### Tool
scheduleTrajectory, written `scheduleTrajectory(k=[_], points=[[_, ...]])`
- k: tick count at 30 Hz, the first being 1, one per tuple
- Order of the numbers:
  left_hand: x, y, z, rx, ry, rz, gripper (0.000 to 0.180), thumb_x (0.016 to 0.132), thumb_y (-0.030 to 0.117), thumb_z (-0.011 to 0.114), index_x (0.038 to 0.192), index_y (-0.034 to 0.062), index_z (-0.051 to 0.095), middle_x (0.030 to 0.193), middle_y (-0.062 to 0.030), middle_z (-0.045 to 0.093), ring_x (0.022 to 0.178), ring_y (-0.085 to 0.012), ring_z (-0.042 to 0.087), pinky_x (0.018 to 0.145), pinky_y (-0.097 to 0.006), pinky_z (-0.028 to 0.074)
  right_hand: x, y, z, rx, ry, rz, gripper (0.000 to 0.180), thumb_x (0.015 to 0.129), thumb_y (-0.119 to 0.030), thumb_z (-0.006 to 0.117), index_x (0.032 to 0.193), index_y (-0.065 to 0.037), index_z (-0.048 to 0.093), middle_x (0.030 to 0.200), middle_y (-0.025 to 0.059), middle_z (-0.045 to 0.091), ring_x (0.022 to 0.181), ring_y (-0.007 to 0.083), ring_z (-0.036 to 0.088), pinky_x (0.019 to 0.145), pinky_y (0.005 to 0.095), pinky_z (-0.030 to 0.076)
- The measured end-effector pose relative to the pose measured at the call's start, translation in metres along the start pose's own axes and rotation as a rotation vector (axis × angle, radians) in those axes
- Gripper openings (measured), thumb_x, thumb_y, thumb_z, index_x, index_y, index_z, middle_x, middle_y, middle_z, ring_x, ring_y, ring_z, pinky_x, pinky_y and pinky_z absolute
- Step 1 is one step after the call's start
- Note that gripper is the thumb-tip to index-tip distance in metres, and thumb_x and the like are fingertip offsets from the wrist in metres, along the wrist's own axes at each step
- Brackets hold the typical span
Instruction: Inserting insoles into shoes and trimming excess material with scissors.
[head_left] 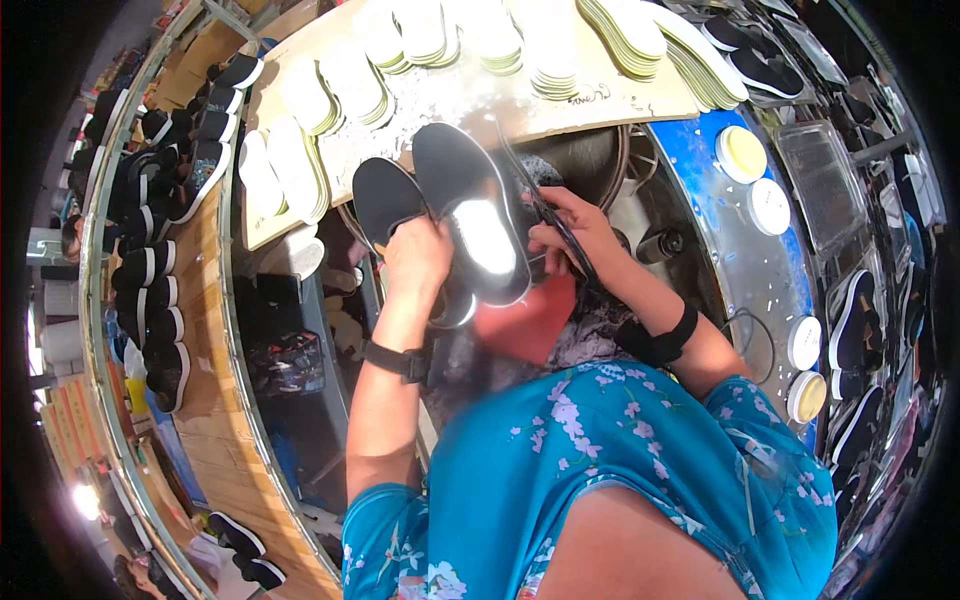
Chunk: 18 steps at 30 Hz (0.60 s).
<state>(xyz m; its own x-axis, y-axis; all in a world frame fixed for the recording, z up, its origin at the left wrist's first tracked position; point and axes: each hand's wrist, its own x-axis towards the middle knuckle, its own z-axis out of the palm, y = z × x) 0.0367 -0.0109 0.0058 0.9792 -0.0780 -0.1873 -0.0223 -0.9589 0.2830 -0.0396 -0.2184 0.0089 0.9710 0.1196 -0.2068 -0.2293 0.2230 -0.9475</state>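
My left hand [418,258] grips a pair of black slip-on shoes [462,205] from below, their openings facing up; one shows a pale insole [488,238]. My right hand [570,232] holds a thin dark brush-like tool [545,205], its tip reaching toward the shoe's opening. A black wrist strap sits on each forearm. I wear a turquoise flowered top.
A wooden board [470,95] ahead carries several stacks of pale insoles [420,30]. Round lidded tins [741,153] stand on a blue-edged metal bench [740,260] at right. Rows of black shoes [165,180] line wooden shelves at left; more shoes lie at far right.
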Motion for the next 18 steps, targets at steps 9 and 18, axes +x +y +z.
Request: scheduleTrajectory(k=[9, 18], points=[[-0.090, -0.096, -0.032, -1.052, -0.003, 0.297, 0.018, 0.082, 0.010, 0.051, 0.083, -0.0052, 0.060, 0.079, -0.0208, 0.063, 0.071, -0.0313, 0.063, 0.063, -0.039, 0.047, -0.021, 0.000, -0.022, -0.048, -0.041, 0.165, 0.038, 0.085, -0.020, 0.054, 0.120, -0.006, 0.047, 0.072, 0.0057, 0.059, 0.065, 0.0133, 0.059, 0.057, 0.0243, 0.046], [-0.114, -0.093, -0.043, -1.268, -0.190, 0.292, 0.018, 0.082, 0.010, 0.051, 0.085, -0.0049, 0.060, 0.080, -0.0188, 0.063, 0.072, -0.0293, 0.063, 0.063, -0.038, 0.047, -0.008, -0.019, 0.031, -0.775, 0.117, -0.540, 0.059, 0.065, -0.039, 0.073, 0.110, -0.007, 0.054, 0.085, 0.0131, 0.059, 0.080, 0.0312, 0.059, 0.069, 0.0373, 0.047]])
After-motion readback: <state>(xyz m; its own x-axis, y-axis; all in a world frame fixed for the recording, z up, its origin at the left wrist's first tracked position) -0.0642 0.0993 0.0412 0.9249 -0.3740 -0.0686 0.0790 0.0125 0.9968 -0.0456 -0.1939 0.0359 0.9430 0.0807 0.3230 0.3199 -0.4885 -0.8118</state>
